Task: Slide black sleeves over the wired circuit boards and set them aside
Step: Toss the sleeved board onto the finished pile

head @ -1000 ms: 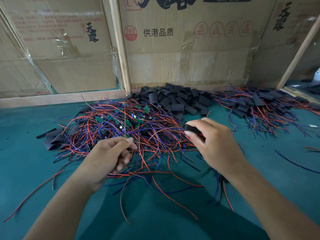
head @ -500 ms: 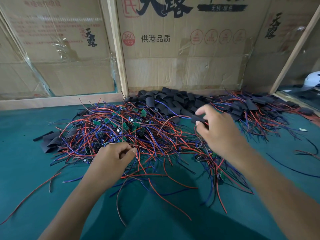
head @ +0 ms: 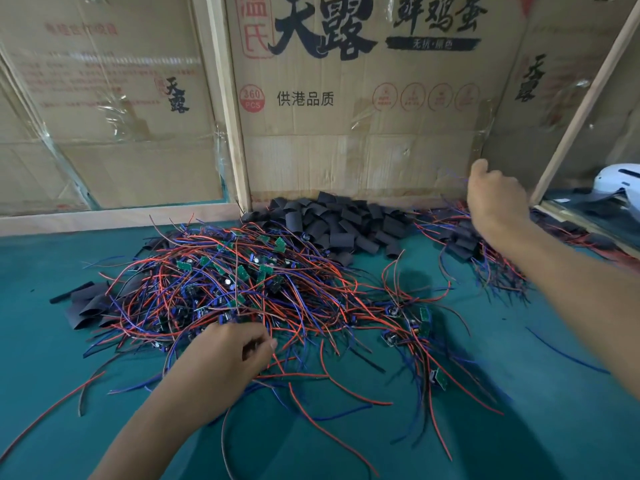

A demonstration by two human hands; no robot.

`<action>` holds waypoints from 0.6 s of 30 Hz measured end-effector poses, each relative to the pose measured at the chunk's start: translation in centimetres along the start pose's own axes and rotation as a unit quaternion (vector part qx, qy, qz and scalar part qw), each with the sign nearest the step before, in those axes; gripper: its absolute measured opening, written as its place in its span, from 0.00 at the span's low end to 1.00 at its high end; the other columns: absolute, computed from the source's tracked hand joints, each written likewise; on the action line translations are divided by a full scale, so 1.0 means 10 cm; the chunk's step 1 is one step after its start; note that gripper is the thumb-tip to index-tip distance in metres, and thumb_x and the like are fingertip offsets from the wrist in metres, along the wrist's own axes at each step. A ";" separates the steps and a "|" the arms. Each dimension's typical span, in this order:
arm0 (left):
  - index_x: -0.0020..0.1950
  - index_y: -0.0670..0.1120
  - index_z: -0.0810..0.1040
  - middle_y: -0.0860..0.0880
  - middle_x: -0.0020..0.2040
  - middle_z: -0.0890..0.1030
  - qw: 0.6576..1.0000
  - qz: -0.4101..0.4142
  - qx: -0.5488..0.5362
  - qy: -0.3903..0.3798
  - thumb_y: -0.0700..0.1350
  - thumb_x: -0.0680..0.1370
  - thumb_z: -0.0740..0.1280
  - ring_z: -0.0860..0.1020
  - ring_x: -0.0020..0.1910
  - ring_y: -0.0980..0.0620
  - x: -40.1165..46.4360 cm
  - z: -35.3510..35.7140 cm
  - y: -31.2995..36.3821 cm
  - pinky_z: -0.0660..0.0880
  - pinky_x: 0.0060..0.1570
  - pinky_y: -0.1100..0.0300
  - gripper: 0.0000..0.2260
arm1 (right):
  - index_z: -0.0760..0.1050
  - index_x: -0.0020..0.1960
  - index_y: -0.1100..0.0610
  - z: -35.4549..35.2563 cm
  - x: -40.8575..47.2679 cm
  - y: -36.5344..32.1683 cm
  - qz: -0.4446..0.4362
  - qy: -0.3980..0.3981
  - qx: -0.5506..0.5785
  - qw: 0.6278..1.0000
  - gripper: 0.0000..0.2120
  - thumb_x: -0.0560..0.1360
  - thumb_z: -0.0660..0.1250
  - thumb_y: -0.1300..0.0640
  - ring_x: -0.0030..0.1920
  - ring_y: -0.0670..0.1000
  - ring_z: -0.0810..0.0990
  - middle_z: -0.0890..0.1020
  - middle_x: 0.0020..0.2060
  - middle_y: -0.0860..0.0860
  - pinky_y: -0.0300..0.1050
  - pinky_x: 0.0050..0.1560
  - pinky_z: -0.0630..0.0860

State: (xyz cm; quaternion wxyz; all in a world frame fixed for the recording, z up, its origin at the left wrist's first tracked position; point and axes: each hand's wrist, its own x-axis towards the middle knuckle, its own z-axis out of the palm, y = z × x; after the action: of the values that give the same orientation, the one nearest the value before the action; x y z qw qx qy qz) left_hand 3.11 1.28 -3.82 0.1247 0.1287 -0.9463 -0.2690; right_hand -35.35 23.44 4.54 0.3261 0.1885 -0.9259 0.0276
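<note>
Green matting covers the table [head: 52, 358] we work at, with flattened cardboard boxes [head: 346, 133] standing along its far edge. Nearest us, our left hand [head: 221, 355] rests at the near side of the tangle of wired circuit boards [head: 242, 289], fingers curled and pinched onto red and blue leads, we judge to draw one board free of the heap. That heap sprawls across the middle of the table, its wires running every way, so no single long axis can be read; the small green boards lie tilted at all angles. Beyond it, against the far edge, the loose black sleeves [head: 339, 226] lie heaped within easy reach. Farther right, our right hand [head: 495, 199] hangs raised above the sleeved pile [head: 464, 240] near the far right corner, fingers loosely curled; whether it holds anything we cannot tell, since blur hides the fingertips.
</note>
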 end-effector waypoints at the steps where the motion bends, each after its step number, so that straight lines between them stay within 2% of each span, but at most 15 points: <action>1: 0.37 0.46 0.76 0.46 0.31 0.72 1.000 0.003 -0.002 -0.002 0.52 0.82 0.64 0.64 0.26 0.54 0.00 0.00 0.02 0.59 0.30 0.61 0.16 | 0.68 0.55 0.71 0.04 0.04 0.05 0.019 -0.001 0.002 1.000 0.08 0.76 0.56 0.75 0.45 0.73 0.80 0.80 0.42 0.72 0.60 0.38 0.74; 3: 0.36 0.49 0.75 0.47 0.30 0.72 1.000 0.006 -0.007 0.001 0.52 0.82 0.64 0.64 0.26 0.54 0.00 0.00 0.04 0.59 0.30 0.61 0.15 | 0.70 0.54 0.71 0.16 0.04 0.11 0.043 -0.030 -0.001 0.999 0.08 0.77 0.57 0.73 0.47 0.72 0.81 0.81 0.45 0.72 0.61 0.42 0.77; 5: 0.36 0.49 0.75 0.46 0.30 0.72 1.000 0.007 -0.005 0.002 0.53 0.81 0.64 0.63 0.26 0.54 0.00 0.00 0.03 0.59 0.31 0.59 0.15 | 0.77 0.55 0.68 0.33 -0.09 0.10 0.049 -0.128 -0.029 0.990 0.09 0.76 0.62 0.70 0.50 0.67 0.82 0.83 0.49 0.66 0.57 0.47 0.78; 6: 0.37 0.49 0.74 0.46 0.30 0.72 1.000 0.008 -0.001 0.001 0.53 0.81 0.64 0.63 0.26 0.54 0.00 0.00 0.03 0.60 0.31 0.58 0.15 | 0.80 0.53 0.63 0.42 -0.19 0.09 0.052 -0.180 -0.055 0.981 0.08 0.76 0.64 0.67 0.51 0.63 0.83 0.83 0.50 0.62 0.57 0.52 0.78; 7: 0.37 0.49 0.75 0.46 0.30 0.72 1.000 0.008 0.002 0.000 0.53 0.81 0.64 0.63 0.26 0.54 0.00 -0.01 0.02 0.60 0.31 0.58 0.15 | 0.80 0.49 0.59 0.49 -0.29 0.09 0.055 -0.217 -0.081 0.971 0.06 0.76 0.65 0.64 0.53 0.61 0.82 0.83 0.51 0.60 0.59 0.61 0.75; 8: 0.37 0.50 0.75 0.47 0.30 0.73 1.000 0.008 0.004 -0.003 0.53 0.82 0.64 0.64 0.26 0.53 0.01 -0.01 0.02 0.60 0.31 0.59 0.15 | 0.79 0.45 0.57 0.57 -0.35 0.09 0.063 -0.234 -0.102 0.965 0.05 0.76 0.64 0.62 0.55 0.61 0.80 0.83 0.53 0.59 0.62 0.69 0.67; 9: 0.37 0.50 0.75 0.47 0.30 0.73 1.000 0.010 0.005 -0.005 0.53 0.82 0.64 0.65 0.26 0.53 0.01 -0.01 0.02 0.60 0.30 0.59 0.15 | 0.78 0.46 0.55 0.63 -0.38 0.09 0.078 -0.234 -0.116 0.962 0.06 0.77 0.63 0.60 0.59 0.62 0.77 0.82 0.56 0.60 0.65 0.73 0.58; 10: 0.37 0.50 0.75 0.47 0.29 0.73 1.000 0.012 0.007 -0.003 0.53 0.82 0.64 0.65 0.26 0.53 0.01 -0.01 0.02 0.60 0.30 0.59 0.15 | 0.79 0.52 0.56 0.67 -0.38 0.06 0.090 -0.219 -0.118 0.964 0.09 0.77 0.61 0.59 0.64 0.63 0.73 0.79 0.61 0.61 0.65 0.75 0.52; 11: 0.36 0.51 0.74 0.48 0.29 0.73 1.000 0.013 0.008 0.000 0.52 0.82 0.64 0.65 0.26 0.53 0.01 0.00 0.01 0.60 0.30 0.60 0.15 | 0.78 0.59 0.58 0.68 -0.36 0.00 0.090 -0.192 -0.110 0.971 0.13 0.77 0.61 0.58 0.67 0.64 0.70 0.76 0.64 0.61 0.65 0.74 0.49; 12: 0.35 0.52 0.73 0.49 0.28 0.72 1.000 0.013 0.010 0.002 0.52 0.82 0.64 0.66 0.26 0.53 0.01 0.00 0.01 0.60 0.30 0.60 0.15 | 0.76 0.62 0.60 0.67 -0.35 -0.09 0.065 -0.161 -0.090 0.981 0.15 0.77 0.60 0.59 0.67 0.63 0.70 0.76 0.65 0.61 0.64 0.74 0.51; 13: 0.35 0.53 0.72 0.50 0.27 0.71 1.000 0.013 0.012 0.001 0.53 0.82 0.64 0.66 0.26 0.53 0.01 0.00 0.00 0.60 0.30 0.61 0.15 | 0.75 0.61 0.60 0.64 -0.36 -0.21 0.017 -0.143 -0.065 0.987 0.14 0.77 0.59 0.59 0.65 0.61 0.73 0.78 0.62 0.60 0.61 0.72 0.56; 15: 0.34 0.53 0.72 0.53 0.27 0.71 1.000 0.012 0.004 -0.007 0.53 0.81 0.64 0.66 0.26 0.54 0.01 0.01 0.00 0.61 0.30 0.61 0.15 | 0.77 0.54 0.59 0.59 -0.39 -0.46 -0.065 -0.160 -0.011 0.985 0.10 0.79 0.59 0.58 0.55 0.59 0.79 0.83 0.53 0.58 0.54 0.61 0.68; 18: 0.34 0.51 0.71 0.55 0.26 0.68 0.999 0.015 -0.029 -0.006 0.53 0.82 0.64 0.64 0.26 0.54 0.01 0.03 0.00 0.60 0.29 0.61 0.17 | 0.76 0.44 0.60 0.59 -0.44 -0.71 -0.014 -0.193 0.087 0.977 0.19 0.83 0.56 0.48 0.46 0.61 0.80 0.83 0.46 0.60 0.49 0.43 0.69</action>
State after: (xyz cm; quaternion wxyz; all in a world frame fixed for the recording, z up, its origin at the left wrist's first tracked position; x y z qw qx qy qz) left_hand 2.90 1.37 -4.06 0.1273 0.1087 -0.9406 -0.2955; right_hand -33.13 17.32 -3.31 0.1237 0.2308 -0.9628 0.0667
